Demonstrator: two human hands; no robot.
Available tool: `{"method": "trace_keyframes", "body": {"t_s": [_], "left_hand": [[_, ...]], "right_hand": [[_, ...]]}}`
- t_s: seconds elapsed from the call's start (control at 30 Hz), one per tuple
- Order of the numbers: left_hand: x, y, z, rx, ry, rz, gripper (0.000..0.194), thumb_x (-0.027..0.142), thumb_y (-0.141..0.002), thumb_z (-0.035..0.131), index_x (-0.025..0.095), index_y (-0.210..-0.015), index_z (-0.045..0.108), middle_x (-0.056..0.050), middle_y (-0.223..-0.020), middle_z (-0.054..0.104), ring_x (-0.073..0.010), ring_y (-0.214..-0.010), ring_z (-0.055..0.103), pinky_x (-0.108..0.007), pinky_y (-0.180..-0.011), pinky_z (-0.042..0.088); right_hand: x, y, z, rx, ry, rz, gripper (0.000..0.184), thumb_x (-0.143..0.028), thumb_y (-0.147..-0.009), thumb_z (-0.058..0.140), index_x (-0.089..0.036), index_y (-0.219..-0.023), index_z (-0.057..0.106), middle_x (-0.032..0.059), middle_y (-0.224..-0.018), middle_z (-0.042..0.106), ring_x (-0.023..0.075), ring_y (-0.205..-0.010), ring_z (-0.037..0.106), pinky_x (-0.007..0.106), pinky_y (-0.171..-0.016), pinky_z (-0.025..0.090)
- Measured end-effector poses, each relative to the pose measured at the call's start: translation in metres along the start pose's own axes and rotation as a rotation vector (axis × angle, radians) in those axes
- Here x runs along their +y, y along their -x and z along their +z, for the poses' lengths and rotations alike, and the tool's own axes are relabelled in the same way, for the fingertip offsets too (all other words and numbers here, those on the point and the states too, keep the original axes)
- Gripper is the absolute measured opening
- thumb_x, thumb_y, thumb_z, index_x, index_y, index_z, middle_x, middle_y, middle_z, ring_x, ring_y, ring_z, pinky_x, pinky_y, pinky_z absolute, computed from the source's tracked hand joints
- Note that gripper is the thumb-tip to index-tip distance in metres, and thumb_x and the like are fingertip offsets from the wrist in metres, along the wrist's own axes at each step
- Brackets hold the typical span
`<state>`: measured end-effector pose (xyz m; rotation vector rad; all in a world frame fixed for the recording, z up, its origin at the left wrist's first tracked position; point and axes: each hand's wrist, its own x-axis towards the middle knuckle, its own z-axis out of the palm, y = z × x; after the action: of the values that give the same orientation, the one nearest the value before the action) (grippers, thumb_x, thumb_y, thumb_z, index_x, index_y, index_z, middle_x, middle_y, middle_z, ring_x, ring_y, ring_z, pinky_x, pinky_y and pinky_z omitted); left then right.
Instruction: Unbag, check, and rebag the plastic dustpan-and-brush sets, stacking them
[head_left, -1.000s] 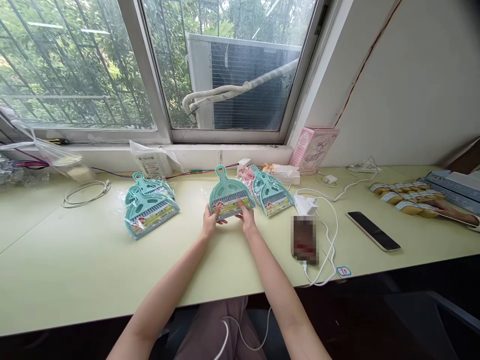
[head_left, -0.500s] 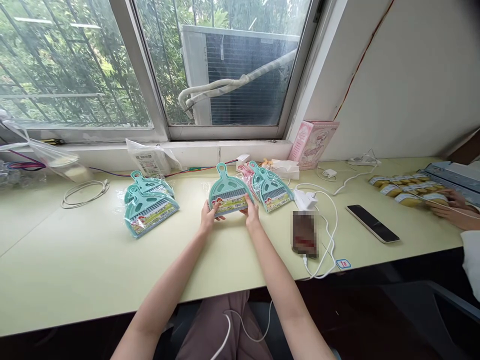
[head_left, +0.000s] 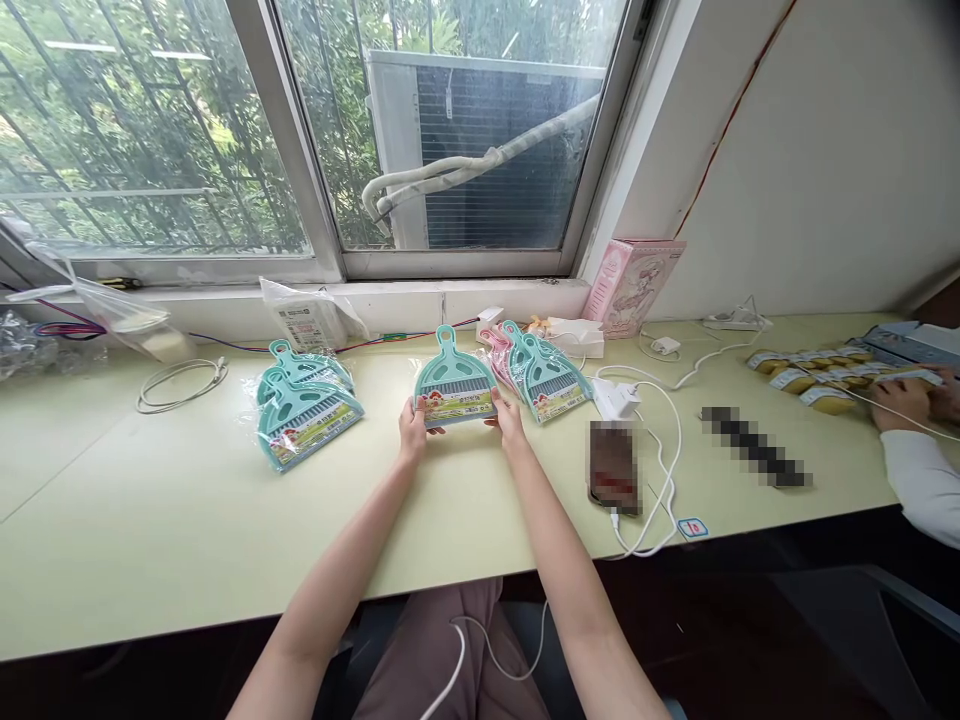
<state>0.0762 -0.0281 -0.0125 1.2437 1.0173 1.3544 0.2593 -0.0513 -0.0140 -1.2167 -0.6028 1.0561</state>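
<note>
Between my two hands is a mint-green dustpan set (head_left: 452,375) in clear wrap, its looped handle pointing to the window and a printed label across its front. My left hand (head_left: 412,432) grips its left lower corner, thumb on top and fingers underneath. On the right lower corner, my right hand (head_left: 508,420) holds it the same way. To the left lie overlapping wrapped mint-green dustpans (head_left: 306,415). Just right of the held one rest more mint-green dustpans (head_left: 551,375), with a pink dustpan (head_left: 496,350) partly hidden behind them.
A charging phone (head_left: 615,465) with a white cable and plug (head_left: 616,400) lies right of my hands. Farther right are a blurred-out phone (head_left: 754,445), yellow bundles (head_left: 810,378) and a co-worker's hand (head_left: 902,402). A pink box (head_left: 637,287) stands by the window; a coiled cable (head_left: 180,385) lies left.
The held dustpan has turned slightly so that it sits straighter, and my right thumb has slid toward its edge. The co-worker's hand and sleeve have moved farther onto the table. The view has shifted slightly.
</note>
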Motion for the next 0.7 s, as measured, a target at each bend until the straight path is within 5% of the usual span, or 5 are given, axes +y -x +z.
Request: {"method": "trace_keyframes", "body": {"t_s": [0.4, 0.7], "left_hand": [[-0.002, -0.003, -0.006, 0.099, -0.094, 0.044, 0.051, 0.07, -0.084, 0.047, 0.019, -0.084, 0.047, 0.001, -0.064, 0.059, -0.0131, -0.038, 0.058, -0.023, -0.034, 0.041], [0.001, -0.003, -0.006, 0.065, -0.019, 0.043, 0.053, 0.072, -0.083, 0.048, 0.018, -0.085, 0.046, 0.001, -0.064, 0.06, -0.0134, -0.037, 0.057, -0.024, -0.034, 0.041]], "right_hand": [[0.009, 0.003, 0.011, 0.04, 0.142, -0.132, 0.046, -0.058, -0.075, 0.073, -0.018, -0.06, 0.054, -0.0017, -0.05, 0.058, 0.0152, -0.037, 0.062, 0.02, -0.033, 0.041], [0.007, 0.004, 0.012, 0.042, 0.225, -0.166, 0.056, -0.072, -0.075, 0.062, -0.017, -0.064, 0.057, 0.0039, -0.064, 0.068, 0.0176, -0.041, 0.066, 0.022, -0.034, 0.044]]}}
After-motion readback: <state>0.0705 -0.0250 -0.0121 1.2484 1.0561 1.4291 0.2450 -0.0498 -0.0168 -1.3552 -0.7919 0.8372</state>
